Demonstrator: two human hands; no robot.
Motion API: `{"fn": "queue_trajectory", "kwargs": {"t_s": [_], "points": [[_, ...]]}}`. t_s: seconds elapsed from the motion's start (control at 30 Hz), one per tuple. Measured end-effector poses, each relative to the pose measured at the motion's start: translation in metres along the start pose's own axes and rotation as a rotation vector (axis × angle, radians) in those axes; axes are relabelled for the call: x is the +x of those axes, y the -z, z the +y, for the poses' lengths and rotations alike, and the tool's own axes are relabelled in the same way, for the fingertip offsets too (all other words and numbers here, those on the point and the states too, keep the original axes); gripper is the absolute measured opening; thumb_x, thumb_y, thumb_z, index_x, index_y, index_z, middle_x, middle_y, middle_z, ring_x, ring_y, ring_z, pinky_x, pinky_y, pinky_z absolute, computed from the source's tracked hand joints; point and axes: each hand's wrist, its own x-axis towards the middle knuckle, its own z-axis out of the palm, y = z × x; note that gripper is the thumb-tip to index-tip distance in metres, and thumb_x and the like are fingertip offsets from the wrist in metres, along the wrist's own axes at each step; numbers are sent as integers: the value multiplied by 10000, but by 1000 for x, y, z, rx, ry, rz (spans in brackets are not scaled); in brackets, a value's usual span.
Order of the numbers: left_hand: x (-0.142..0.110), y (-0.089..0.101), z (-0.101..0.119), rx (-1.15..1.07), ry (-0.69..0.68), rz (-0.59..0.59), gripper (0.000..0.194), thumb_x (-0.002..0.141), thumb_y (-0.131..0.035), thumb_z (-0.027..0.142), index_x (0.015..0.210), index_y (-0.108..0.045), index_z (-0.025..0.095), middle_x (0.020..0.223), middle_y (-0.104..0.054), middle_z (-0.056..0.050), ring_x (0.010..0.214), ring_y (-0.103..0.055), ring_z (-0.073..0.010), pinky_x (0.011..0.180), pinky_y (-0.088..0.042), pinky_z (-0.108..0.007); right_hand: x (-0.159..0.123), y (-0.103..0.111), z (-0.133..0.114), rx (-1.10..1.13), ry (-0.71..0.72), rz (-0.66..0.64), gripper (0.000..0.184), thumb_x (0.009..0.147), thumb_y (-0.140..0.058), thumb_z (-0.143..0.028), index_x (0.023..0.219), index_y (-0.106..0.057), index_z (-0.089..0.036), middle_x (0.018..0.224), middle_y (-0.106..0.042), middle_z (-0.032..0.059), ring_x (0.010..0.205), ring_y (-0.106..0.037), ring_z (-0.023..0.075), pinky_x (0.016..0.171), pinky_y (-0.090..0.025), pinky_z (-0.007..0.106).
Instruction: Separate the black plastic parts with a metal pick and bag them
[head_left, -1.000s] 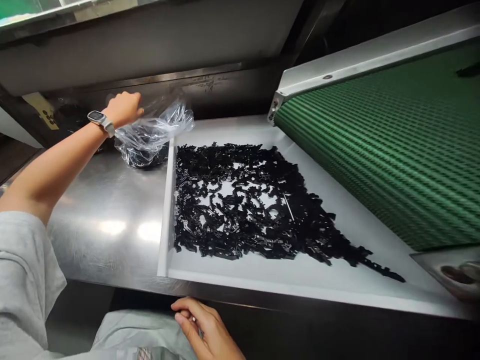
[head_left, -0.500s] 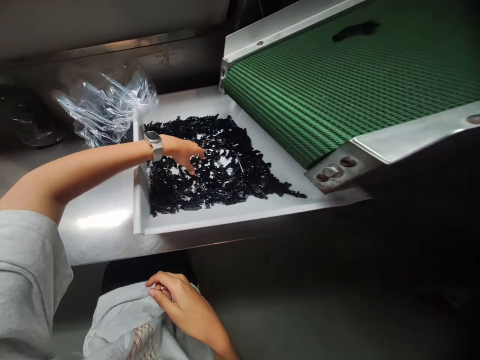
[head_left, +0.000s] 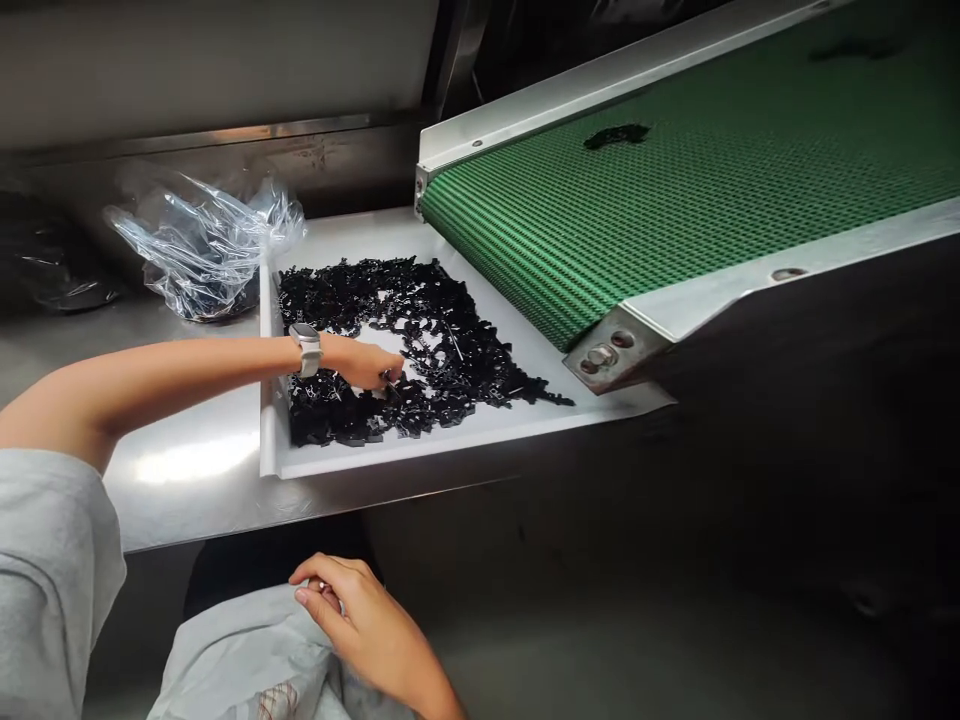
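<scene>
My left hand (head_left: 369, 365), with a watch on its wrist, is down in the white tray (head_left: 315, 462). Its fingers are curled together on small black plastic pieces (head_left: 442, 365), some dark bits showing at the fingertips. A bare white patch of tray lies around the hand. Low in the view, my right hand (head_left: 367, 620) rests over the grey shirt (head_left: 240, 640) at my lap. Its fingers are bent inward, with a tiny pale spot between them; what it holds, if anything, I cannot make out.
A green conveyor belt (head_left: 555, 230) slopes down to the tray's right end, its metal side frame (head_left: 675, 325) jutting over it. One black clump (head_left: 616, 136) lies on the belt. A clear plastic bag (head_left: 202, 250) stands behind the tray on the metal table (head_left: 187, 500).
My left hand has lowered and drawn toward me, its spread fingers closing on black pieces. A black clump shows nearer the belt's lower end. The camera view has shifted; my right hand stays put.
</scene>
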Motion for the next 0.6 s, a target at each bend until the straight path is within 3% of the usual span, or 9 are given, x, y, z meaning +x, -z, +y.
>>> {"fn": "queue_trajectory", "kwargs": {"t_s": [0.07,0.17,0.3,0.37,0.47,0.6], "points": [[-7,17,-1,-35,48,54,262,988,-667,284,1212,-668,148,1140,-704,-87,1001,-680,-216,941,-584,-448,0,-1,1,-3,2,11,276,1016,-569,-354,1128,-779,-215,1069,-771,83,1093,-675,256,939,-512,339],[-20,39,-6,-154,86,238,255,975,-596,180,1220,-634,122,1110,-669,-103,945,-627,-208,956,-512,-419,-1,-2,3,1,25,44,285,1012,-568,-362,1102,-787,-203,1019,-774,86,1039,-690,254,917,-526,348],[-49,47,-7,-411,91,433,225,1029,-491,253,1209,-580,152,1100,-641,-103,827,-619,-148,779,-527,-311,-8,8,4,13,105,149,273,997,-590,-361,1036,-806,-198,897,-770,67,876,-704,213,810,-544,313],[-73,38,0,-651,76,486,202,1052,-435,262,1150,-583,167,1060,-645,-82,740,-633,-103,682,-533,-247,-16,20,-1,34,179,233,268,1001,-594,-366,994,-809,-206,829,-755,46,777,-689,175,729,-543,272],[-119,9,20,-1349,32,536,83,985,-622,221,1044,-638,165,961,-662,-28,688,-688,-76,589,-546,-167,-24,39,-17,80,321,393,257,1029,-586,-387,999,-792,-237,809,-725,14,690,-645,118,636,-523,209],[-168,-43,53,-1781,11,552,70,970,-663,179,1038,-678,180,867,-700,8,678,-753,-108,536,-600,-159,-11,44,-52,149,535,601,168,1030,-643,-336,1180,-717,-354,824,-654,-46,711,-593,81,672,-519,155]]}}
